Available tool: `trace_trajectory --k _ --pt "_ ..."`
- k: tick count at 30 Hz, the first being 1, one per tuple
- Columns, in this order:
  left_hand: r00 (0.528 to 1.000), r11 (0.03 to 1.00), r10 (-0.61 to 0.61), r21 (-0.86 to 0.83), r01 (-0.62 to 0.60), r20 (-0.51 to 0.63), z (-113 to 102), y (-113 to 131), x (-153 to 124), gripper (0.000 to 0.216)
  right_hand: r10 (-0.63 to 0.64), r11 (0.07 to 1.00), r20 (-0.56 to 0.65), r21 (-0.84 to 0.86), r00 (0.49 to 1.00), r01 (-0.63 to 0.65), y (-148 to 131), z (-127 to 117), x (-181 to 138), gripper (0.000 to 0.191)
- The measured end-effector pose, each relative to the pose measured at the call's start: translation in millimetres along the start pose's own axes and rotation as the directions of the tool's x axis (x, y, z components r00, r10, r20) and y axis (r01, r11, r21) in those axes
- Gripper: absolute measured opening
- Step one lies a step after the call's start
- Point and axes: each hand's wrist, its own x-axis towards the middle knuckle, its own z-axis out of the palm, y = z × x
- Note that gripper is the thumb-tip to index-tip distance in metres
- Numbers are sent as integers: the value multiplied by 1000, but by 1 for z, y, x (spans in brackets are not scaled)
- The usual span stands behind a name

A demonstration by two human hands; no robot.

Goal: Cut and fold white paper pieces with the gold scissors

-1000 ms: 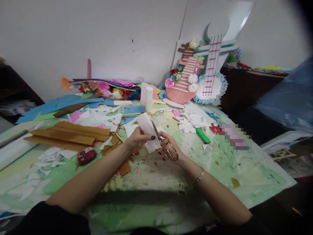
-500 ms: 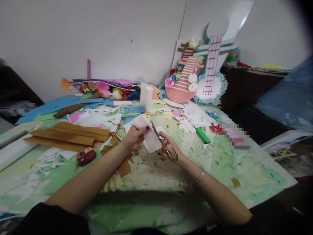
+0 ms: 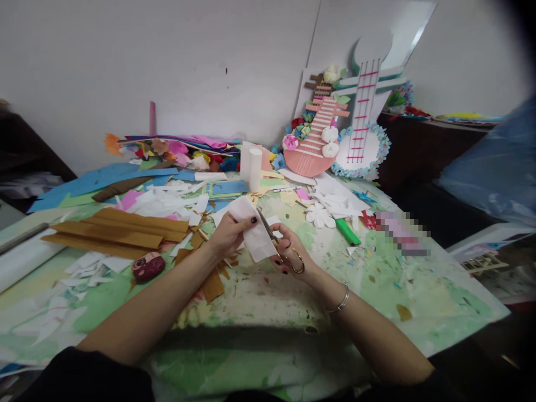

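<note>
Between finger and thumb, my left hand (image 3: 229, 231) pinches a folded piece of white paper (image 3: 258, 241) above the table. My right hand (image 3: 293, 251) has its fingers in the gold handles of a pair of scissors (image 3: 268, 226). The dark blades point up and away, along the right edge of the paper. Whether they bite into it I cannot tell. Just beyond the hands, a white paper flower (image 3: 320, 215) lies flat next to a green marker-like tube (image 3: 347, 231).
Brown folded paper (image 3: 121, 231) and a dark red owl-faced object (image 3: 148, 267) lie on the left. A white roll (image 3: 254, 170) stands upright behind my hands. Decorated paper instruments (image 3: 312, 139) lean on the wall. White scraps (image 3: 167, 201) cover the stained table (image 3: 377, 301).
The scissors have shifted very slightly against the paper's right edge, and their blades look a little more apart. My left hand holds the paper almost still.
</note>
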Motion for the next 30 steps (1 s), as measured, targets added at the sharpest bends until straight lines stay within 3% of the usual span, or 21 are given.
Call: trace_trajectory --k 6,17,25,30 --pt "999 998 -46 54 45 18 2 -4 -4 35 -28 999 4 -26 1000 29 2 -1 0 64" --pt "995 995 -95 31 95 6 4 -3 -6 34 -72 997 -45 -5 996 72 5 2 0 52" --pt "994 1000 -14 -7 15 106 -2 1 -3 32 -31 998 -2 -49 1000 31 6 1 0 50" --pt "999 998 26 -50 -24 47 -4 5 0 29 -11 999 29 -47 1000 13 2 4 -2 48"
